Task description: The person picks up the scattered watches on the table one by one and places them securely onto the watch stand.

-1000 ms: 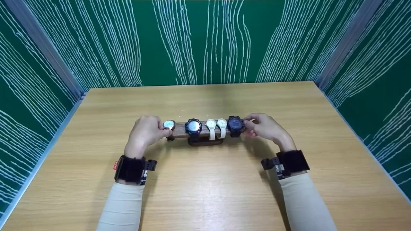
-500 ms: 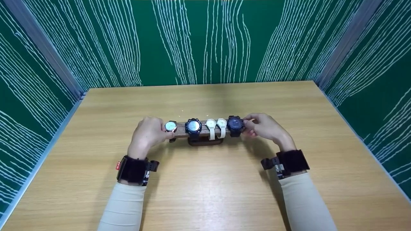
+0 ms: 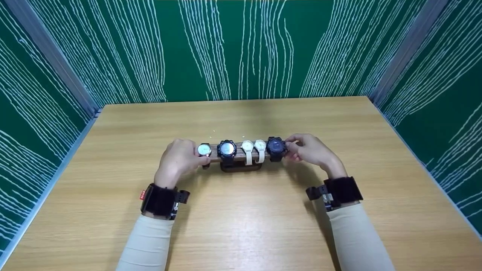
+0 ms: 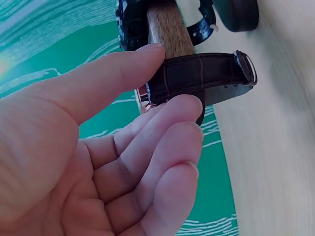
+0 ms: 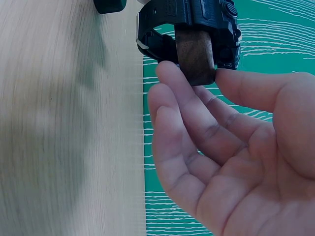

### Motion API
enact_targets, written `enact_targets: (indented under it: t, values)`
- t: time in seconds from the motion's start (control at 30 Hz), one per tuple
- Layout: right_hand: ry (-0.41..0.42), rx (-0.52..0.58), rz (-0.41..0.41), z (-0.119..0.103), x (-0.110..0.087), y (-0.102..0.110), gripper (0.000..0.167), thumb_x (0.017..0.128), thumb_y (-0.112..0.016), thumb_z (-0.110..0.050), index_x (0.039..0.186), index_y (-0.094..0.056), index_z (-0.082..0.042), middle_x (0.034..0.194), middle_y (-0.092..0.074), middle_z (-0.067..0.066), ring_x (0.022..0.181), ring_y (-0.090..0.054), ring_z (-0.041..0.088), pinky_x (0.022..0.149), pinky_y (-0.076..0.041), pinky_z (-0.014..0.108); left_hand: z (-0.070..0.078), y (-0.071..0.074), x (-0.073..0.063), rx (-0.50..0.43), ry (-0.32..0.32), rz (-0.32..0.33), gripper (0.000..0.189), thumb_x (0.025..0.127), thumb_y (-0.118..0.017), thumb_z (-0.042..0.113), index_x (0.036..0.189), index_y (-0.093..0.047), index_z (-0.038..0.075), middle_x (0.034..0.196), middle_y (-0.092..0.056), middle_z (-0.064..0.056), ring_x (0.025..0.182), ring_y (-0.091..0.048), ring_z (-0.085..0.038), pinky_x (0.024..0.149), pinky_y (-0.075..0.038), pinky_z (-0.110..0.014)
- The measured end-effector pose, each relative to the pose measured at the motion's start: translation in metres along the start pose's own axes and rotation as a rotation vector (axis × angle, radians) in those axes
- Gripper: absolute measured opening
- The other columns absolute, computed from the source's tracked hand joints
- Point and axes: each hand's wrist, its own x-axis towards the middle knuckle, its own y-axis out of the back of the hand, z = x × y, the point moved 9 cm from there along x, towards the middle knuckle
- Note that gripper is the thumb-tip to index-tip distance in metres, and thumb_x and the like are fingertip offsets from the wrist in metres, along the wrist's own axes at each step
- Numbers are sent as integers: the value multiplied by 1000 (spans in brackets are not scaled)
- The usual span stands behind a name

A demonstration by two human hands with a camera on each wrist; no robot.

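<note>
My left hand (image 3: 179, 160) pinches a wristwatch (image 3: 204, 149) with a pale dial at the left end of a wooden watch stand (image 3: 214, 152). In the left wrist view its dark brown leather strap (image 4: 187, 73) is buckled into a loop around the bar, between thumb and fingers. At the stand's other end, my right hand (image 3: 314, 152) holds the bar's tip between thumb and fingers, beside a chunky black watch (image 3: 276, 146). The bare brown bar end (image 5: 195, 59) shows in the right wrist view, the black strap looped around it.
Along the bar also sit a black watch with a bright face (image 3: 227, 148) and two white watches (image 3: 247, 146). The stand's dark base (image 3: 241, 167) rests on the wooden table (image 3: 244, 226). Green panels with white lines (image 3: 241, 49) enclose the table's back and sides.
My left hand has moved right, sliding the leather-strapped watch further along the bar toward the other watches. The right hand and the stand have stayed in place.
</note>
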Motion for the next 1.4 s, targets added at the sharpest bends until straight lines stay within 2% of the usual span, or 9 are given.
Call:
enact_targets:
  t: [0.17, 0.33, 0.67, 1.0, 1.4]
  values:
    - [1, 3, -5, 0, -1, -1, 28, 99, -48, -22, 122, -55, -6, 99, -66, 25, 91, -63, 42, 79, -54, 43, 4, -3, -1, -15, 1, 18, 36, 76, -76, 43, 69, -59, 12, 75, -63, -1, 65, -56, -19, 57, -42, -30]
    - [-3, 7, -8, 1, -1, -1, 29, 99, -48, -22, 123, -54, -6, 98, -67, 24, 92, -62, 43, 80, -54, 44, 9, -3, -1, 3, -30, 60, 38, 75, -76, 46, 66, -58, 13, 76, -63, 0, 64, -55, -19, 56, -41, -30]
    - [-2, -9, 0, -1, -1, -1, 28, 99, -48, -21, 121, -56, -6, 96, -68, 23, 91, -63, 41, 78, -54, 44, 15, -4, 1, 42, -78, 97, 46, 72, -75, 54, 62, -57, 13, 65, -57, 1, 59, -51, -16, 50, -35, -27]
    - [-13, -5, -1, -1, -1, 1, 30, 99, -48, -21, 124, -54, -6, 99, -67, 22, 94, -62, 42, 82, -53, 46, 14, -4, 2, -16, -47, 89, 40, 73, -78, 46, 63, -58, 13, 66, -59, 1, 56, -50, -15, 48, -35, -27]
    - [-11, -8, -8, 0, -1, -2, 29, 99, -48, -21, 123, -54, -6, 101, -66, 24, 93, -63, 40, 82, -53, 44, 11, -8, 2, -13, -23, 63, 42, 72, -77, 49, 64, -58, 14, 63, -57, 2, 54, -48, -15, 47, -33, -26]
